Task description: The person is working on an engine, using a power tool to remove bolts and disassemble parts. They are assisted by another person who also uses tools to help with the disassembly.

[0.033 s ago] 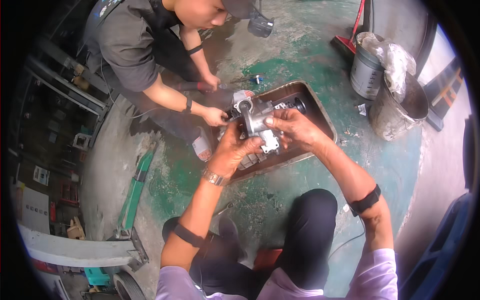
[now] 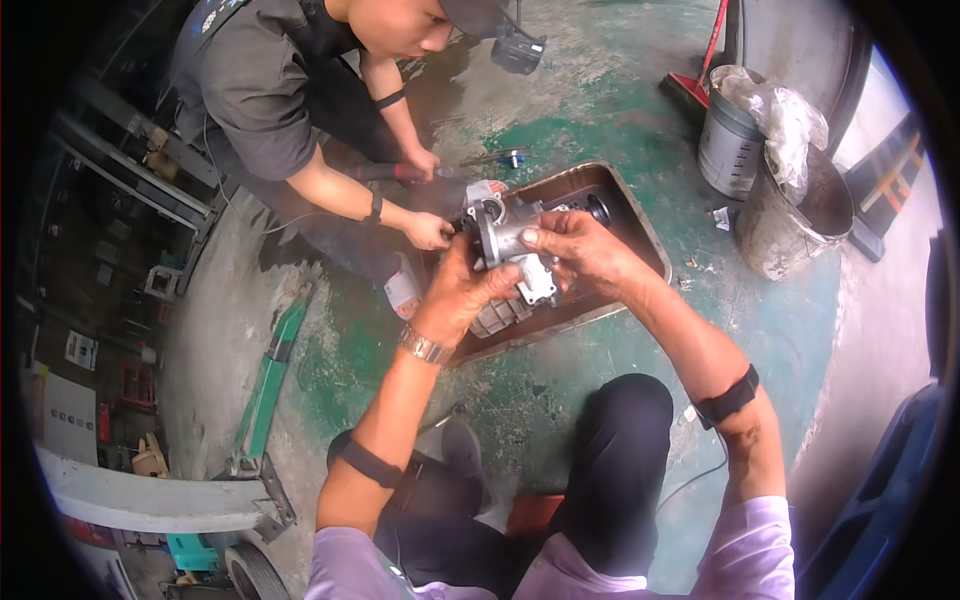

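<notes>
Between both hands I hold a silvery cast-metal housing (image 2: 508, 236) with a flange and a round opening, above a brown rectangular drip tray (image 2: 655, 235). My left hand (image 2: 462, 292) grips its lower left side, thumb across the lower edge. From the right, my right hand (image 2: 580, 247) clasps it with the thumb on top; some of its fingers are hidden behind the part. Under my hands a larger ribbed metal casing (image 2: 500, 315) lies in the tray, partly covered. A co-worker's hand (image 2: 428, 231) is close beside the housing's left side.
The co-worker (image 2: 245, 95) leans in from the upper left, another hand at a dark tool handle (image 2: 390, 172). Two grimy buckets (image 2: 790, 235) and a red broom (image 2: 690, 85) stand at right. A green metal arm (image 2: 268, 390) of a lift lies left of my knees.
The housing has tilted slightly and shifted a little to the left in my hands. My left hand and forearm have moved slightly left; the co-worker has barely moved.
</notes>
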A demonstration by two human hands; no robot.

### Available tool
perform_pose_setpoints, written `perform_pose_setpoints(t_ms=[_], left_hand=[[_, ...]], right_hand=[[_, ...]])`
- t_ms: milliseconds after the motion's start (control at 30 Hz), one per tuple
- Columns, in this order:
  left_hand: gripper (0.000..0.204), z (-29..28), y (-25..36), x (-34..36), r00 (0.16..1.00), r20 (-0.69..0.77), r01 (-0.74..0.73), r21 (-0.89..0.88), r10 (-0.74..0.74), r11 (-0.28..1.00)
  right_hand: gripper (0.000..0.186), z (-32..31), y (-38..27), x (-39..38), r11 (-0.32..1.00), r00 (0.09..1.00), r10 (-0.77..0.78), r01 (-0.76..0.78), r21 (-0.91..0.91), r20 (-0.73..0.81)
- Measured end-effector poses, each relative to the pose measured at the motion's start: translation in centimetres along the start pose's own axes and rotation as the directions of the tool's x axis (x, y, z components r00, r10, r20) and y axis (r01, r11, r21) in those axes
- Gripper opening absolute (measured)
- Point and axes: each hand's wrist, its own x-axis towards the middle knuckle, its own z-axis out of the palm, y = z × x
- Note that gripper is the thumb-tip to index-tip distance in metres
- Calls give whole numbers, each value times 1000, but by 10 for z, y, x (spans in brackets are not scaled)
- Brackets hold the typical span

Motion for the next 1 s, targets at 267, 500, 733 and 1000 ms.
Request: perform_pose_setpoints(t_ms=[267,500,733,1000], left_hand=[[33,-77,37,41,983,-98,148,-100,-158,984],[40,-135,-33,129,939,-224,299,150,-262,942],[62,-188,-120,171,959,-280,161,412,-43,897],[82,-204,-113,209,986,-129,83,931,108,355]], right_hand=[[40,21,-40,49,908,939,-6,-139,-396,-343],[16,-56,-11,86,948,866,175,-277,-158,-469],[15,-140,34,150,997,841,27,-63,-48,-540],[21,-147,83,211,937,688,-113,-166,-306,-717]])
